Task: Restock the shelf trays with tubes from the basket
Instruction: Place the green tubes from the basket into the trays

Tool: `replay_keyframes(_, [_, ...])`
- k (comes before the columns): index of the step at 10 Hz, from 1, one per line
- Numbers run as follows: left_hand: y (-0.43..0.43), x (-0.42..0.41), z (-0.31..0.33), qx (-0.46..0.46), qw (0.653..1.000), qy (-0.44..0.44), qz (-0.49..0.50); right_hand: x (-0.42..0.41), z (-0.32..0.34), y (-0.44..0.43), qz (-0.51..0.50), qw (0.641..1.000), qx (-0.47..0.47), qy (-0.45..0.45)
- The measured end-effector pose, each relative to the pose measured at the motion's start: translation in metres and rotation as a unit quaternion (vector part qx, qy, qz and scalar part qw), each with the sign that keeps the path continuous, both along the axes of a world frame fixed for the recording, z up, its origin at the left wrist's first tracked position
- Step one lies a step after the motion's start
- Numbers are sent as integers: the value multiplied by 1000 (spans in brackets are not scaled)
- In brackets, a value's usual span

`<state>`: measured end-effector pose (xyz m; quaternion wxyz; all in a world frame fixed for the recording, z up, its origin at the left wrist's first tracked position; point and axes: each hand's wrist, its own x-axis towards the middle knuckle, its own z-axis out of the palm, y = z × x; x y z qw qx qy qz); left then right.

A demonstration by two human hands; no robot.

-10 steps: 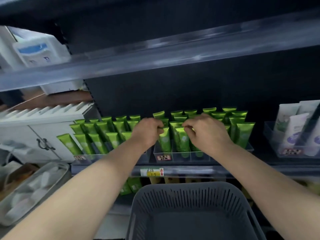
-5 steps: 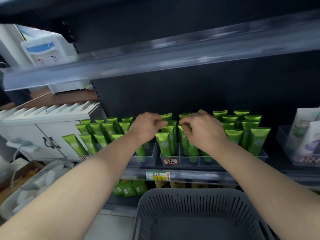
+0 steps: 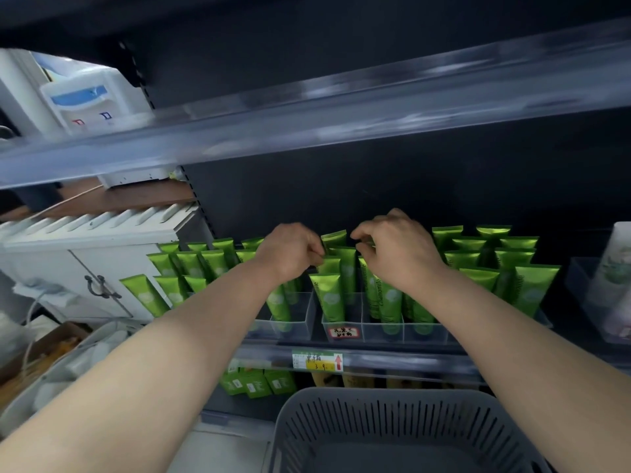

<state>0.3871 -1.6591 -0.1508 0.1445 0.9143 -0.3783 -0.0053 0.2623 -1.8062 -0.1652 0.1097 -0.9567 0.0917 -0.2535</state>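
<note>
Rows of green tubes (image 3: 330, 295) stand upright in clear shelf trays (image 3: 343, 331) on the middle shelf. My left hand (image 3: 290, 249) reaches over the trays, its curled fingers pinching the top of a green tube in a middle row. My right hand (image 3: 397, 249) hovers just to its right with curled fingers on the tops of neighbouring tubes (image 3: 370, 285); whether it grips one is unclear. The grey slotted basket (image 3: 403, 425) sits below my arms, and its visible inside shows no tubes.
A clear-fronted shelf edge (image 3: 307, 117) juts out above the tubes. White tubes in a tray (image 3: 614, 278) stand at the right. Green boxes (image 3: 254, 384) sit on the lower shelf. A white cabinet (image 3: 85, 268) and a tray of clutter (image 3: 61, 370) lie left.
Both hands have reached farther back along the rows, from the front tubes to those behind. The camera has tilted up and closer, so the shelf sits lower in view.
</note>
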Motion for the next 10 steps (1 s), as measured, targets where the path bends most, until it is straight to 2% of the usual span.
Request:
replay_keyframes(1, [0,2,4,-12,999,34,5,0,-3,1,1,1000,6,3])
replay_keyframes(2, [-7,6,7,-83,996,28,16,-3,-4,0,0,1000,6,4])
replay_keyframes(4, [-27,7,5,-31,998,36,-29,-10,0,-10,-13,1000,-3,11])
replay_keyframes(6, [-24,12,6,-16,1000,-3,-21,-16,-3,-12,2,1000,2,11])
replay_keyframes(7, [-22,16,6,-7,1000,4,-12,-17,-3,-11,7,1000,6,11])
replay_keyframes(9, [-29,21,7,-98,994,27,31,-20,-4,-9,7,1000,12,8])
replay_keyframes(10, [-34,26,6,-90,995,19,44,-23,-5,-11,11,1000,13,5])
